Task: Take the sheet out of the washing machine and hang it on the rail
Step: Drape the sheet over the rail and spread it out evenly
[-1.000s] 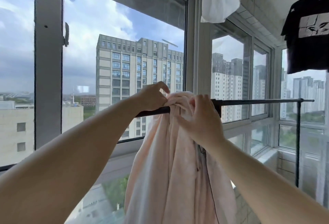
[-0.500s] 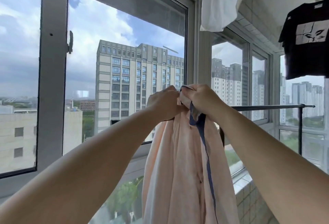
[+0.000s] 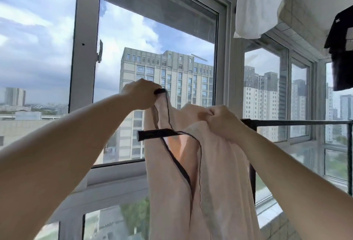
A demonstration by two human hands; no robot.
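Observation:
A pale pink sheet (image 3: 219, 178) with dark piping along its edge hangs bunched over a black rail (image 3: 298, 122) that runs left to right in front of the windows. The rail's left end (image 3: 152, 134) pokes out through a gap in the cloth. My left hand (image 3: 140, 96) grips a dark-edged corner of the sheet, lifted above and left of the rail. My right hand (image 3: 222, 120) clutches a bunch of the sheet on top of the rail. The washing machine is out of view.
Large windows (image 3: 158, 79) with grey frames stand right behind the rail. A white cloth (image 3: 257, 5) hangs overhead at upper right, and a black T-shirt (image 3: 342, 49) hangs at the right edge. The rail's black upright post (image 3: 252, 178) stands behind the sheet.
My hands, together at the top of the sheet, have moved apart. The left one pulled a corner up and to the left, which opened the cloth and exposed the rail's left end.

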